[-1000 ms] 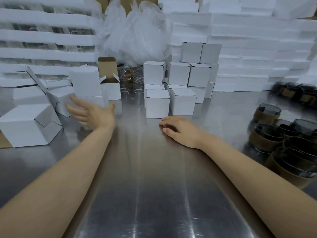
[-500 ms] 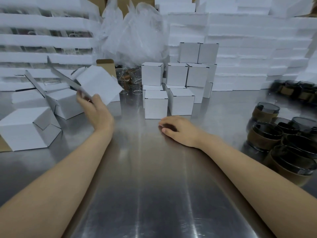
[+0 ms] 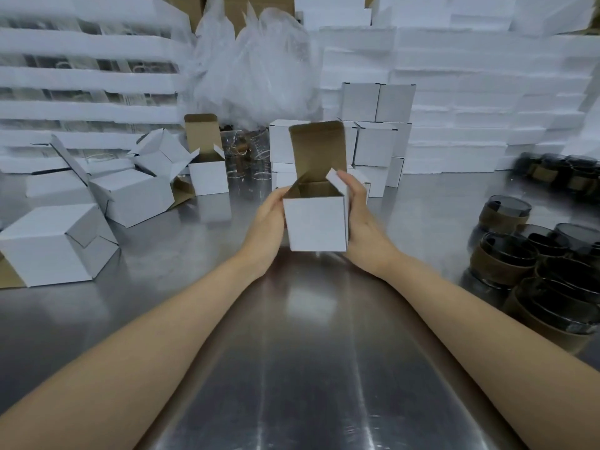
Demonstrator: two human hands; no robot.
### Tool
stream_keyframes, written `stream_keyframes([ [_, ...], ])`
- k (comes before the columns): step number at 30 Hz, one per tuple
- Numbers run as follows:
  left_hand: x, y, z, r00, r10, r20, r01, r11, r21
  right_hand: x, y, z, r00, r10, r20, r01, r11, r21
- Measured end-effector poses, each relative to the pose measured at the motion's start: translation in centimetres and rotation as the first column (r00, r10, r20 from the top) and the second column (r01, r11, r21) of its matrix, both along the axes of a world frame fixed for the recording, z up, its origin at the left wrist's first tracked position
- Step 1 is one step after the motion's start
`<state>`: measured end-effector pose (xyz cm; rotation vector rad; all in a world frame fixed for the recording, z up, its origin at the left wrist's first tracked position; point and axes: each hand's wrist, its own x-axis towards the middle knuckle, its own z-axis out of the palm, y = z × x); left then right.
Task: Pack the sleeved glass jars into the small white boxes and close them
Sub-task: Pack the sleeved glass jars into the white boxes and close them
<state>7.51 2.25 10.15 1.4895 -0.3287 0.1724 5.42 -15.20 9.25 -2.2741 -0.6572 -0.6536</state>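
Hands (image 3: pixel 269 222) (image 3: pixel 360 219) grip an open white box (image 3: pixel 316 222) from both sides above the steel surface (image 3: pixel 292 368), fingers (image 3: pixel 345 180) curled around it; sleeved jars (image 3: pixel 506 254) sit well to the right.

Nothing legible appears anywhere in view: no text, label, brand, number or sign. The open white box (image 3: pixel 316 222) at the centre has plain white faces and a plain brown inside, and the brown sleeves on the glass jars (image 3: pixel 501 264) to its right carry no print that can be made out. The clear glassware (image 3: pixel 250 151) behind and to the left of that box shows a few faint marks, but they are too blurred to read.
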Motion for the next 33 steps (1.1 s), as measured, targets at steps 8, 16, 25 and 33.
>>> stream_keyframes([
  [8,-0.2,0.1,-0.7,0.993,-0.114,0.018,0.113,0.993,0.04,0.9,-0.5,-0.6,0.995,0.025,-0.101,-0.025,1.0,0.0],
  [16,-0.3,-0.1,-0.6,0.987,-0.066,0.148,0.037,0.981,0.19,-0.1,0.5,0.6,0.979,-0.141,0.145,0.145,0.989,-0.019],
  [25,0.4,0.3,-0.2,0.991,0.126,-0.034,-0.125,0.992,0.022,-0.5,0.4,1.5,0.966,-0.249,0.069,0.246,0.968,0.047],
  [33,0.0,0.1,-0.5,0.997,0.068,0.039,-0.072,0.991,0.11,-1.5,-1.3,4.2,0.48,-0.873,0.085,0.583,0.245,-0.775],
])
